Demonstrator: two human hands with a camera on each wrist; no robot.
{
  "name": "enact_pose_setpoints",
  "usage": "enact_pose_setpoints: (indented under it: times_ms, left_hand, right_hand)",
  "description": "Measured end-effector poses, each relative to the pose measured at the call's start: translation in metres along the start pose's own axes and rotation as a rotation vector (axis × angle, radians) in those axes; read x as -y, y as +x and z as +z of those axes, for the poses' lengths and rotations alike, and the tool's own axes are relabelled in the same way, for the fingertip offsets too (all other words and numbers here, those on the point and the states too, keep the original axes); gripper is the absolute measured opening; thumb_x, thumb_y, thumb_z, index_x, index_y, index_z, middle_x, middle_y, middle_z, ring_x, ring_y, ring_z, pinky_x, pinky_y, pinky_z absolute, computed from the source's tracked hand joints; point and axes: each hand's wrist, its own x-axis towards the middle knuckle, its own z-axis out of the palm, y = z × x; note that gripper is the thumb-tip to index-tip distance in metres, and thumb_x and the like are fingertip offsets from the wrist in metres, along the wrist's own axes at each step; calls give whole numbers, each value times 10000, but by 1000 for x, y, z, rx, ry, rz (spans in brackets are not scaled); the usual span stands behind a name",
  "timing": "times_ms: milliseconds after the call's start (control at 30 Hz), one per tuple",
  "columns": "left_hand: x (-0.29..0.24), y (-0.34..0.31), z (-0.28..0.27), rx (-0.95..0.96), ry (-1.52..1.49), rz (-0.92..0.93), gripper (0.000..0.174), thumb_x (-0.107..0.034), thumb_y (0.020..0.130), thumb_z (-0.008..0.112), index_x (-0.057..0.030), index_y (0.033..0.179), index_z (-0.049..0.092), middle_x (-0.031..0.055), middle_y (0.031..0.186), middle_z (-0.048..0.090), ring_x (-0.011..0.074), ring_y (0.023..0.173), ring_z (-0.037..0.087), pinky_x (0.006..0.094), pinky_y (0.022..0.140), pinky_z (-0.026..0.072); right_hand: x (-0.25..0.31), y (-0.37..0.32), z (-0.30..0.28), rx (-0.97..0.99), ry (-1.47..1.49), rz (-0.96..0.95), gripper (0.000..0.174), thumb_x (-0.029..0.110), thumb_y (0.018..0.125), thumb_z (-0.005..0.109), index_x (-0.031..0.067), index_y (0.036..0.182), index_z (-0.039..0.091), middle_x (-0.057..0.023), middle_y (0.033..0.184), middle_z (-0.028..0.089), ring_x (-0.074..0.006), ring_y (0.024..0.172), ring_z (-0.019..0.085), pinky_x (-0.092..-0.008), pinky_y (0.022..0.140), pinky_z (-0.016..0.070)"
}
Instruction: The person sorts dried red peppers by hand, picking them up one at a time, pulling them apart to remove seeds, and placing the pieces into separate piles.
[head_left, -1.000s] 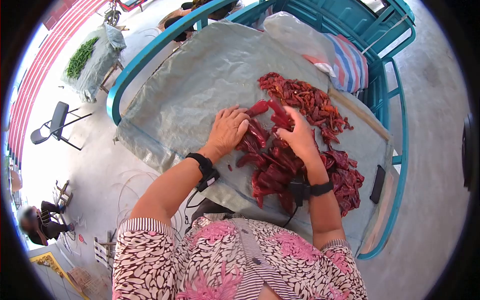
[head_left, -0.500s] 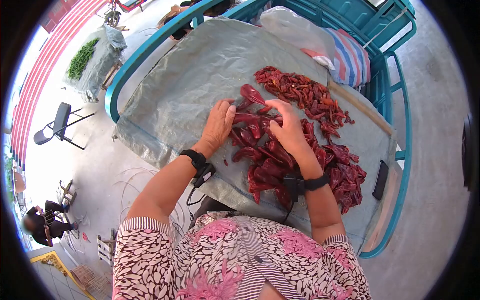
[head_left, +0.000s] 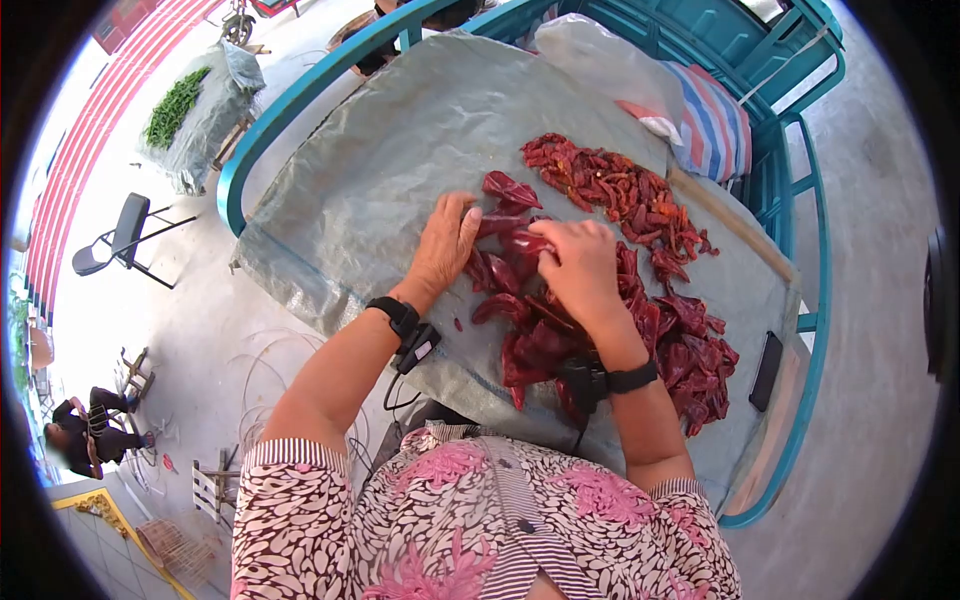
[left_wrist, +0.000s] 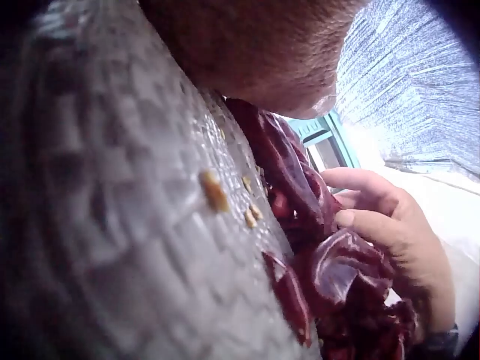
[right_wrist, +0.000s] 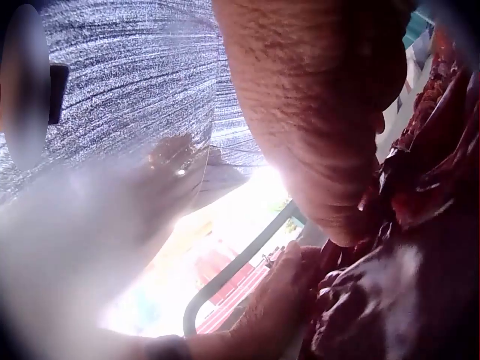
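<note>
A heap of large, glossy dark-red dried peppers (head_left: 540, 345) lies on a grey woven sheet (head_left: 370, 180) before me. At the heap's left edge, my left hand (head_left: 440, 245) holds one end of a red pepper (left_wrist: 281, 154), its fingertips partly hidden. Thumb and fingers of my right hand (head_left: 583, 265) pinch the same pepper's other end, seen best in the left wrist view. Just beyond both hands rests another dark-red pepper (head_left: 510, 188). In the right wrist view, the right hand's near side (right_wrist: 315, 127) covers much of the work.
Smaller, shrivelled red chillies (head_left: 630, 190) form a separate pile farther back. A black flat object (head_left: 766, 370) lies at the right edge. Blue rails (head_left: 232, 185) border the sheet, and a striped sack (head_left: 712, 120) sits at the back. A folding chair (head_left: 130, 225) stands left.
The right hand has drawn back slightly from the far peppers and pinches a pepper beside the left hand. One pepper now lies beyond the hands. The left hand has shifted little.
</note>
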Motion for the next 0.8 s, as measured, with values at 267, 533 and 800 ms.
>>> enact_pose_setpoints:
  times_ms: [267, 533, 800]
  left_hand:
    - [9, 1, 3, 5, -50, -8, 348, -329, 1130, 441, -42, 1283, 564, 201, 1258, 589, 401, 1149, 594, 425, 1016, 474]
    - [-1, 2, -2, 11, -56, 35, 298, -293, 1125, 445, -36, 1200, 576, 216, 1199, 583, 445, 1109, 582, 462, 974, 477]
    - [2, 2, -2, 41, -38, -16, 395, -369, 1144, 399, -40, 1232, 599, 171, 1287, 601, 375, 1206, 590, 419, 1047, 469]
  right_hand:
    - [26, 1, -1, -70, 140, -81, 360, 225, 825, 797, 146, 1162, 695, -38, 1010, 738, -284, 1017, 617, -489, 1059, 394]
    - [31, 1, 15, 73, -17, -100, 453, 270, 791, 834, 127, 1195, 687, -37, 958, 744, -265, 1045, 616, -591, 1164, 298]
    - [25, 8, -13, -169, 298, 20, 384, 154, 829, 770, 173, 1205, 701, -33, 1128, 723, -285, 1107, 626, -481, 1058, 411]
